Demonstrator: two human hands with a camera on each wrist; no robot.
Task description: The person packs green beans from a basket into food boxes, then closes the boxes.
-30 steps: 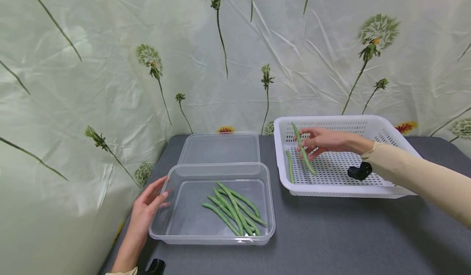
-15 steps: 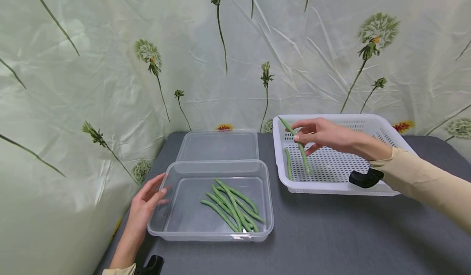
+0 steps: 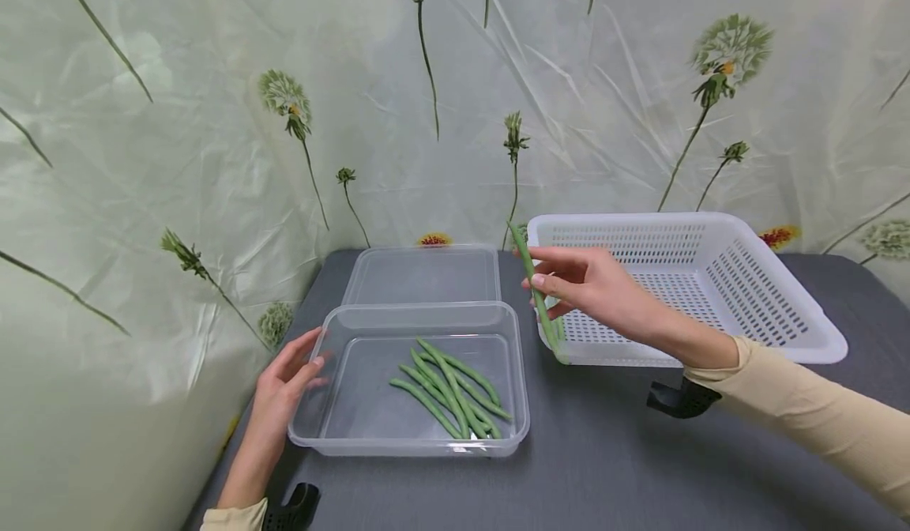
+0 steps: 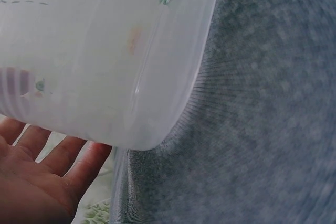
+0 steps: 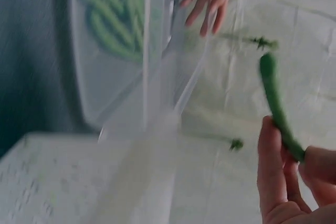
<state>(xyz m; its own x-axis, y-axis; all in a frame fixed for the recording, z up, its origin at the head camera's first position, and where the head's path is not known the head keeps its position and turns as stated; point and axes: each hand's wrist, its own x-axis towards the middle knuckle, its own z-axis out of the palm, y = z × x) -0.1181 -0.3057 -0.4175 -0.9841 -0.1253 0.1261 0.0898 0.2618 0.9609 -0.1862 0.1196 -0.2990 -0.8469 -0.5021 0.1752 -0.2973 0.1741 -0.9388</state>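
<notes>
My right hand pinches a green bean between thumb and fingers, above the left rim of the white perforated basket. In the right wrist view this green bean sticks up from the fingertips. Another green bean in the basket is mostly hidden behind the held one. My left hand rests against the left side of the clear plastic container; in the left wrist view its fingers lie fairly straight along the wall. Several green beans lie in the container's right half.
A clear lid lies flat behind the container. Grey cloth covers the table, and a gap of it separates container and basket. A flower-printed sheet hangs behind and to the left.
My right hand has lifted the green bean and carried it left, from inside the basket to its left rim. My left hand has stayed at the container's side.
</notes>
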